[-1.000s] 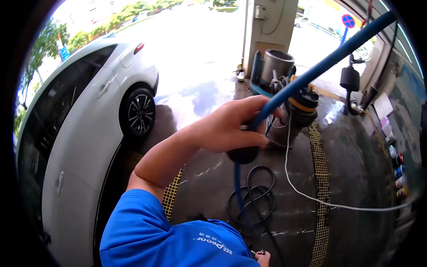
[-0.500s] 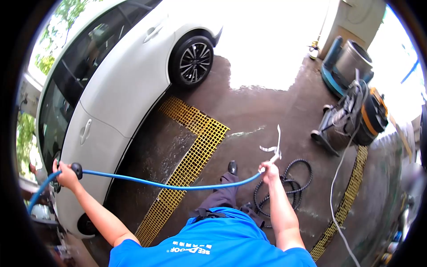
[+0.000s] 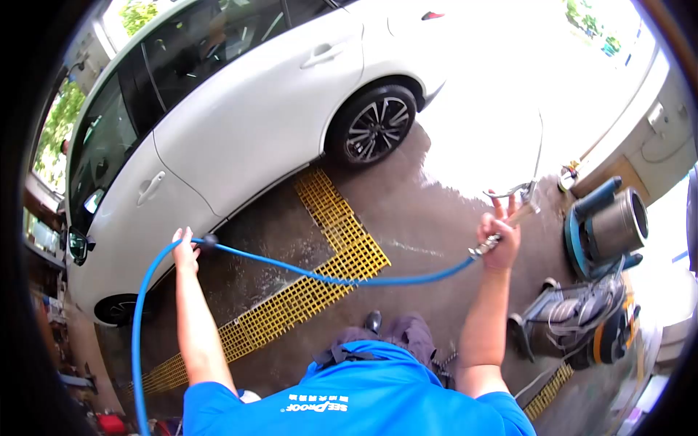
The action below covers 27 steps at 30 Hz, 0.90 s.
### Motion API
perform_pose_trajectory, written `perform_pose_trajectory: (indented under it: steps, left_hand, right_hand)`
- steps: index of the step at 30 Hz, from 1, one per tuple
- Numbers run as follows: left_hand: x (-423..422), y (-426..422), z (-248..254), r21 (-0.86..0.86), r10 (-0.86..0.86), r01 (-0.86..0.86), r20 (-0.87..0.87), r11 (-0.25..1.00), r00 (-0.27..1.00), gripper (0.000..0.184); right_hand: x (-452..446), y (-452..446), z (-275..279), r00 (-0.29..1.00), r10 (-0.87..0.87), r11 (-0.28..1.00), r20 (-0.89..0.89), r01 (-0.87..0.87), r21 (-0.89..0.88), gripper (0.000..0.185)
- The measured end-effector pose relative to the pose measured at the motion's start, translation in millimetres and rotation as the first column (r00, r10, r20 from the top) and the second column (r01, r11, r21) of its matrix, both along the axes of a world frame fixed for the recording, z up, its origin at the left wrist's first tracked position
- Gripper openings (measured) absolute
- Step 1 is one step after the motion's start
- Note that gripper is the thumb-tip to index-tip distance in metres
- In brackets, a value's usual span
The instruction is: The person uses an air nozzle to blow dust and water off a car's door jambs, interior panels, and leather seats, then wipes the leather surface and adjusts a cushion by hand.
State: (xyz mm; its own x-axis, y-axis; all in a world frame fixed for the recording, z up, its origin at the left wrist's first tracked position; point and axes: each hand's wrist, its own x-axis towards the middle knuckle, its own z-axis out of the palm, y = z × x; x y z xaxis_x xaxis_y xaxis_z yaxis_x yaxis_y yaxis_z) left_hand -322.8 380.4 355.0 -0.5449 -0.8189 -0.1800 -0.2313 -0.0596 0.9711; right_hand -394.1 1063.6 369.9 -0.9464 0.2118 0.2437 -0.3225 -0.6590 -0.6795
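A blue hose [image 3: 349, 280] hangs in a shallow sag between my two hands. My left hand [image 3: 187, 254], beside the white car [image 3: 240, 138], is closed around it next to a dark ball stop [image 3: 210, 241] on the hose. From there the hose bends down along the left side. On the right, my right hand [image 3: 502, 243] grips an air blow gun [image 3: 525, 209], raised and tilted up, with a thin nozzle and a lever that my fingers reach. A metal coupling [image 3: 486, 247] joins the gun to the hose just below that hand.
The car's rear wheel [image 3: 374, 125] stands ahead on the wet floor. A yellow floor grating [image 3: 313, 298] runs diagonally between the car and my feet. To the right are a blue-based machine with a metal drum [image 3: 607, 221] and a vacuum cleaner [image 3: 582, 320] with coiled cords.
My right hand has lifted the blow gun up and to the right. My left hand has moved right and slightly up with the hose. The view has turned, bringing more of the car's rear in.
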Motion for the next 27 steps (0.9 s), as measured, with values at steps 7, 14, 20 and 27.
perform_pose_trajectory:
  steps: [7,14,20,27]
  left_hand:
    - [41.1,207.4,121.0,-0.608,-0.392,-0.370,-0.765,0.703,0.511,0.056]
    - [-9.0,316.1,168.5,-0.677,-0.379,-0.374,-0.694,0.634,0.612,0.042]
    - [-54.4,378.1,172.8,-0.704,-0.435,-0.347,-0.676,0.620,0.595,0.032]
    - [-113.6,384.7,141.7,-0.563,-0.295,-0.357,-0.758,0.745,0.581,0.027]
  right_hand:
    - [-133.5,59.1,144.7,0.857,0.461,0.882,-0.228,-0.414,0.225,0.082]
    - [-290.3,71.4,253.8,0.856,0.515,0.632,0.044,-0.414,0.655,0.066]
    - [-406.4,55.6,351.6,0.905,0.403,0.609,-0.133,-0.157,0.778,0.058]
    - [-577.6,-19.9,421.5,0.666,0.610,0.347,-0.429,0.262,0.900,0.037]
